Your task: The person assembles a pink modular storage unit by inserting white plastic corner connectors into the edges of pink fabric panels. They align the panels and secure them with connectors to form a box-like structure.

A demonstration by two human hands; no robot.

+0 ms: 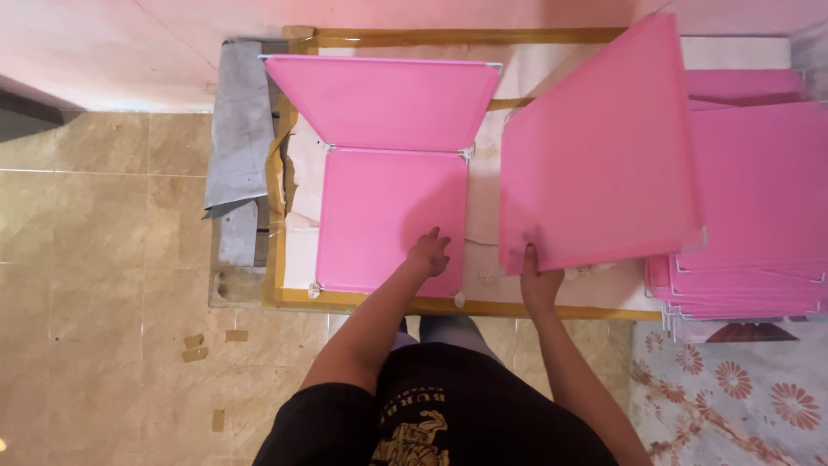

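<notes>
A square pink panel [388,216] lies flat on the worktable [371,302]. A second pink panel [384,99] stands tilted at its far edge, joined by small white corner connectors. My left hand [429,253] rests with fingers spread on the flat panel's near right corner. My right hand [539,278] grips the near edge of a third pink panel [599,147], held tilted above the table to the right of the joined pair.
A stack of several more pink wire-framed panels [750,267] sits at the table's right end. Grey cloth [237,129] hangs over the left end. Beige tiled floor [103,285] lies to the left, a floral mat [733,388] at lower right.
</notes>
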